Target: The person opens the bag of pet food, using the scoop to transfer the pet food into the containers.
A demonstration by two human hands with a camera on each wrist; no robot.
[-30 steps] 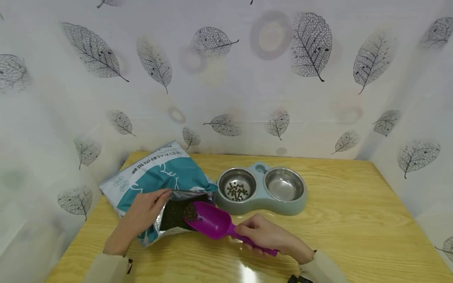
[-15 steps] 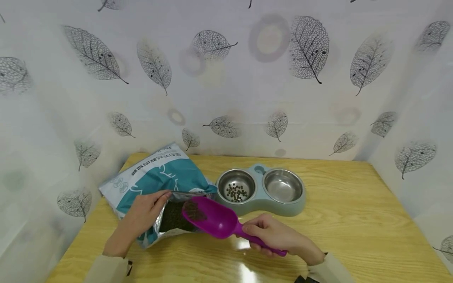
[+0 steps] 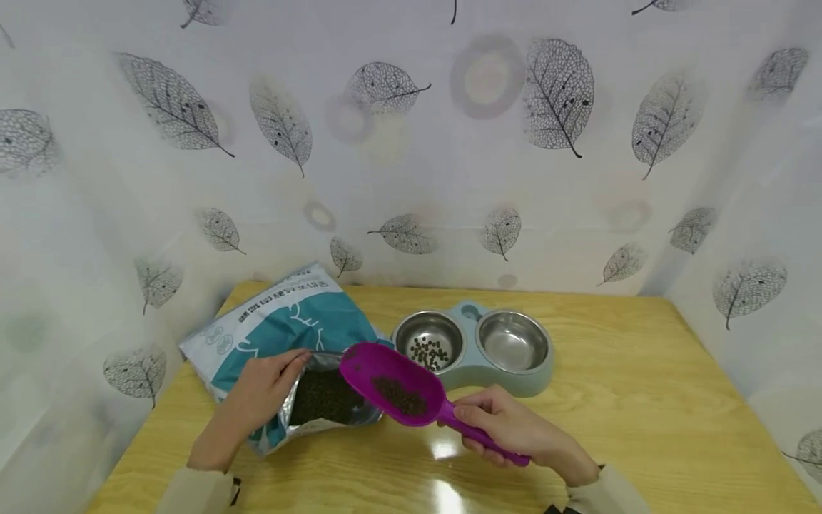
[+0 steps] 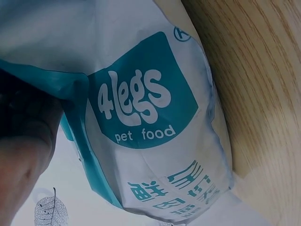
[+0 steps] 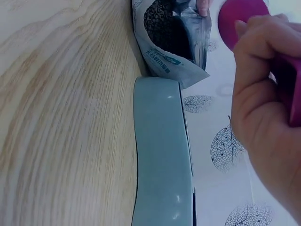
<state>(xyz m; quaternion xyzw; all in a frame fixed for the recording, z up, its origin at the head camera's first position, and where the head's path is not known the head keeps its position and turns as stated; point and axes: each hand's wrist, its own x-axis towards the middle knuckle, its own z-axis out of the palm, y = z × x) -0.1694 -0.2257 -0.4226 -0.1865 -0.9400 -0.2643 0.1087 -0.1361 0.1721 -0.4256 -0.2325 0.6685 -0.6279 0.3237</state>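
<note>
My right hand grips the handle of a magenta scoop, with brown kibble gathered toward the handle end of its bowl. The scoop hangs over the right side of an open pet food bag, white and teal with a silvery lining. At the bag's mouth, my left hand pinches the upper edge and holds it up. Dark kibble shows inside. In the left wrist view the "4Legs pet food" label faces the camera, and the fingers are in shadow.
Behind the scoop stands a light blue double bowl stand. Its left steel bowl has some kibble in it; the right steel bowl holds none. A leaf-patterned curtain closes off the back and sides of the wooden table.
The scoop has come up out of the bag's mouth and moved slightly right, tilting so the kibble slid from its tip toward the handle. My left hand keeps its hold on the bag.
</note>
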